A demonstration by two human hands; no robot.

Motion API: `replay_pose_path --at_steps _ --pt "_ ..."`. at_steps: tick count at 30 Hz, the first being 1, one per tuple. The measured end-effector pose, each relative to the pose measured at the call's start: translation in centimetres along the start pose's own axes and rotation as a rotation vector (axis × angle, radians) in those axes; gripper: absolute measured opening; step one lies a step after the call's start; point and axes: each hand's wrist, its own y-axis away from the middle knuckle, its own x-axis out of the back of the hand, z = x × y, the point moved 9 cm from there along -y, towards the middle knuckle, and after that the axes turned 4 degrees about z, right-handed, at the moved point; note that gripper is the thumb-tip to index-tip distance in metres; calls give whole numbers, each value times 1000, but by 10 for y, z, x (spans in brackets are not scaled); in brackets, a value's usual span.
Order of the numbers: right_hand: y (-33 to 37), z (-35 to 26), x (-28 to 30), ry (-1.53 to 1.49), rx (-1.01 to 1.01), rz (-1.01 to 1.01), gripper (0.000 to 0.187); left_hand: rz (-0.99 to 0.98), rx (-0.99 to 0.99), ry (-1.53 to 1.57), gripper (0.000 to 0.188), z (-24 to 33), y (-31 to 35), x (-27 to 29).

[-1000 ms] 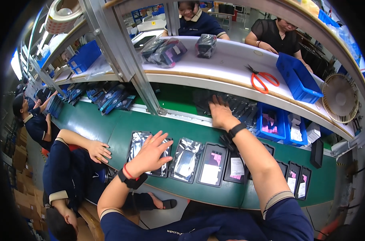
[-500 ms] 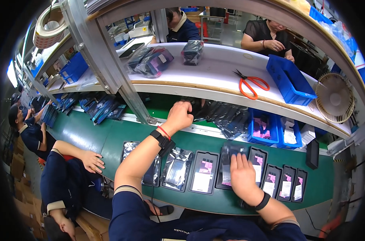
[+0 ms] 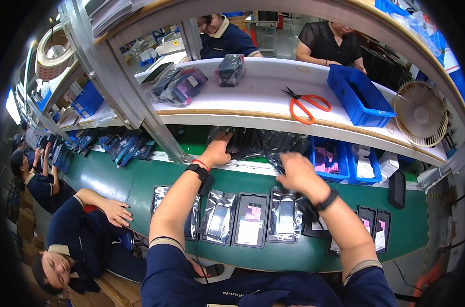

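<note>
Under the shelf, my left hand (image 3: pixel 217 150) reaches to the left end of a heap of dark plastic-wrapped packets (image 3: pixel 247 143); its fingertips are partly hidden among them. My right hand (image 3: pixel 300 173) is over the heap's right end, fingers bent downward and smeared by motion, so its grip is unclear. Below my hands stands a row of black trays. A silver bag (image 3: pixel 218 217) lies on one, and another silver bag (image 3: pixel 284 216) on a tray near my right forearm. Between them a black tray (image 3: pixel 241 238) shows a pink piece and a white label. My right arm covers several trays.
Blue bins (image 3: pixel 328 177) with pink and white pieces stand right of the heap. Orange-handled cutters (image 3: pixel 308 108), a blue bin (image 3: pixel 357 97) and a fan (image 3: pixel 421 113) are on the shelf. A metal post (image 3: pixel 161 128) rises left of my hands. A co-worker's hand (image 3: pixel 117 212) rests at the left.
My right hand has left the row of trays and moved up to the heap. A silver bag now shows on the tray where it was. My left hand is slightly lower and further left.
</note>
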Motion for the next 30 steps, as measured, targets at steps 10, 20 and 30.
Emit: replay_pose_path --at_steps 10,20,30 --pt "-125 -84 -74 -191 291 -97 94 -76 30 222 83 -38 20 14" --pt "-140 -108 -116 71 237 -71 82 453 199 291 24 -59 95 87" --pt "-90 -82 -28 -323 267 267 33 568 -254 -49 31 153 205 86"
